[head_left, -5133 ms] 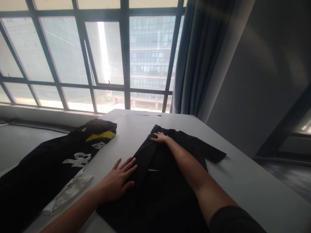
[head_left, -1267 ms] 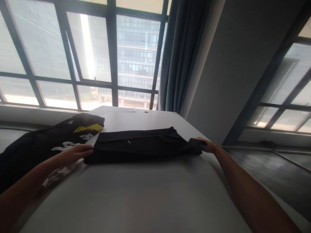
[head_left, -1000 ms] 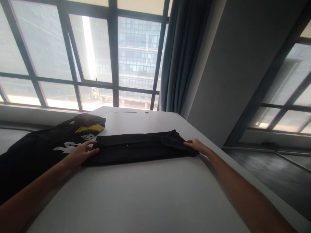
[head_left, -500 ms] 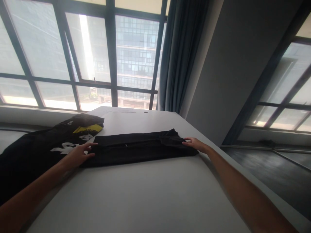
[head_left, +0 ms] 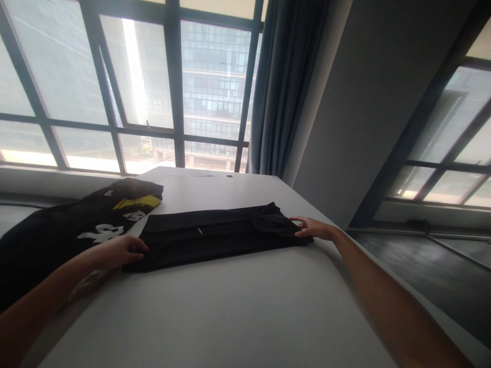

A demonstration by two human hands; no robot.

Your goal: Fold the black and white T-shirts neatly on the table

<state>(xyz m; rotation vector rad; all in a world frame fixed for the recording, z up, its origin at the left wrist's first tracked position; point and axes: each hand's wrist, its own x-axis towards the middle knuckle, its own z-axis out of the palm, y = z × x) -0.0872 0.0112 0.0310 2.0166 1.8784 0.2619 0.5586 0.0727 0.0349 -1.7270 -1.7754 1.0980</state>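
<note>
A black garment (head_left: 215, 237), folded into a long flat strip, lies across the white table (head_left: 230, 317). A small white tag shows near its middle, and a loose fold sits at its right end. At the left end, my left hand (head_left: 123, 249) has its fingers curled with the thumb close to the fingertips, gripping the cloth's edge. My right hand (head_left: 311, 228) rests at the opposite end, thumb and fingers apart, with its fingertips against the fabric.
Another black garment (head_left: 46, 240) with white lettering and a yellow patch is heaped at the left, draping over the table edge. Behind stand large windows (head_left: 215, 82), a grey-blue curtain (head_left: 280, 102) and a slanted-looking pillar (head_left: 368, 102). Grey floor (head_left: 414, 260) lies right of the table.
My left hand has come nearer and its fingers have closed at the cloth's left end, which has shifted slightly toward me. My right hand has moved slightly right, its fingers wider apart.
</note>
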